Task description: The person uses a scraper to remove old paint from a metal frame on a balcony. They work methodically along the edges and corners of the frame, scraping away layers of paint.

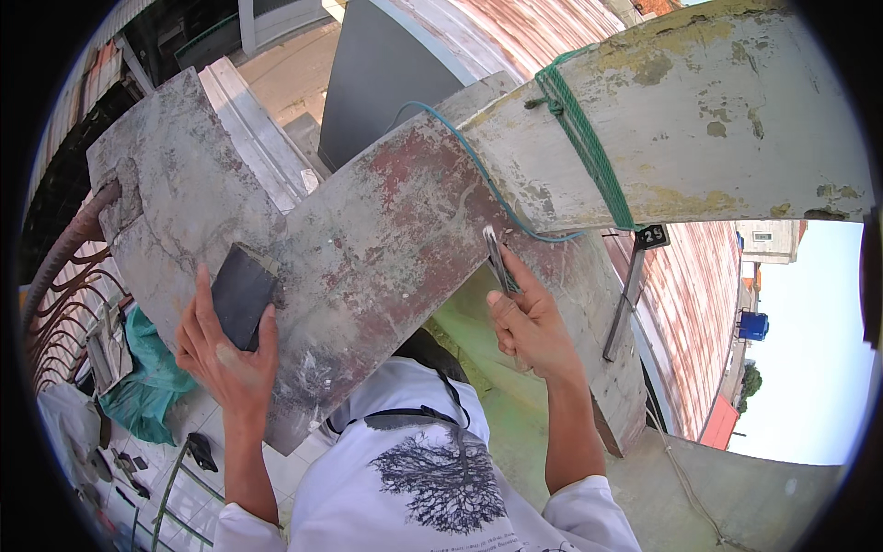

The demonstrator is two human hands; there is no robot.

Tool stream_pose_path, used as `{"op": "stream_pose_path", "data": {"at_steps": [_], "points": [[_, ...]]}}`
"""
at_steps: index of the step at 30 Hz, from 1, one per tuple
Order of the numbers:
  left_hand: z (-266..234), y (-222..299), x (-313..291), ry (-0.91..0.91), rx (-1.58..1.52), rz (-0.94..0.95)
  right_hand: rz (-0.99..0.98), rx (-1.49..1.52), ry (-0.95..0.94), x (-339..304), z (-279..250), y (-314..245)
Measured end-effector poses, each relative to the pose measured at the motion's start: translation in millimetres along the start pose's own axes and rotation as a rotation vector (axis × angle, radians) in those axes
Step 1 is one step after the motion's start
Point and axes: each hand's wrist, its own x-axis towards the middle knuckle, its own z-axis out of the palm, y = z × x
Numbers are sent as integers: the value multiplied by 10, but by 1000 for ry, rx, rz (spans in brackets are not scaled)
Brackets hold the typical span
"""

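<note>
My left hand (230, 368) grips a dark grey, flat rectangular block (243, 299) by its sides, thumb on the right edge and fingers on the left. The block is over the worn concrete ledge (368, 248), whose top is patchy with red and grey paint. Held in my right hand (538, 336) is a slim, shiny metal tool (497, 258), its tip pointing away from me over the ledge. My fingers cover its lower end, so its exact kind is unclear.
A green rope (589, 138) is tied round a peeling white column (717, 120) at the right. A thin blue cord (487, 175) crosses the ledge beside it. Rusty railings (64, 267) and a teal plastic sheet (147, 377) are at the left. Corrugated roofs (685, 313) lie beyond.
</note>
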Motion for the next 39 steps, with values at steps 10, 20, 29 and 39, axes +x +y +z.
{"op": "stream_pose_path", "data": {"at_steps": [10,20,29,39], "points": [[122,1333,465,-496,-364,650,-172,353,253,-111,-370,-64],[950,2138,901,-394,-306,967,-291,376,300,-557,-597,312],[593,2013,-226,-371,-97,1044,-272,442,357,-687,-548,506],[689,2327,-743,-432,-20,992,-287,475,373,-722,-561,407]]}}
